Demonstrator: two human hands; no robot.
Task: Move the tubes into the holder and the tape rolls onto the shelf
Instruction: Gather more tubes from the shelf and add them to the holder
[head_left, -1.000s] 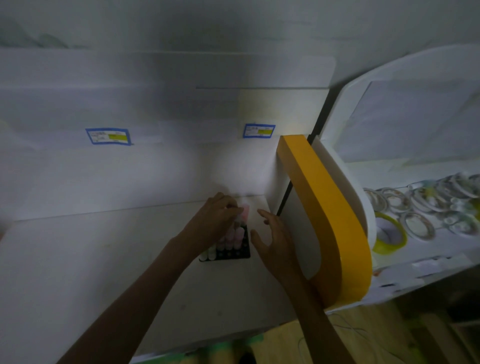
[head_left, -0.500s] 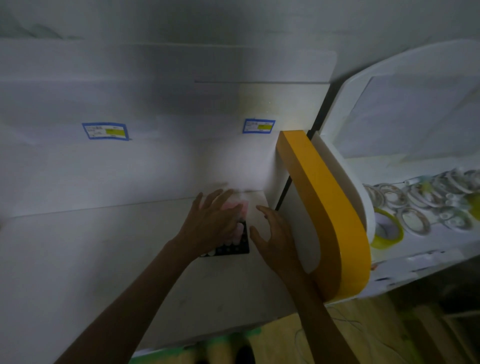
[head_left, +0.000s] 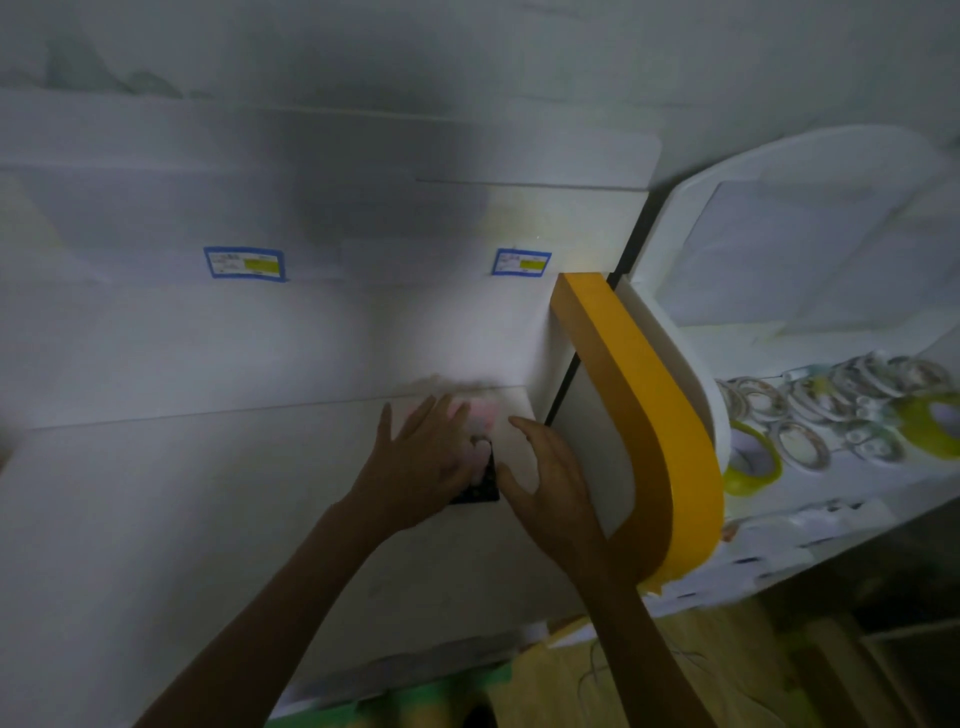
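At frame centre the left hand (head_left: 426, 462) lies flat, fingers spread, over pink tubes (head_left: 480, 451) standing in the black holder (head_left: 485, 491). The right hand (head_left: 550, 478) hovers just beside it, fingers relaxed and holding nothing. Many tape rolls (head_left: 795, 447) already lie on the shelf (head_left: 779, 525) at right. Both jobs look largely done; whether any items remain elsewhere cannot be told.
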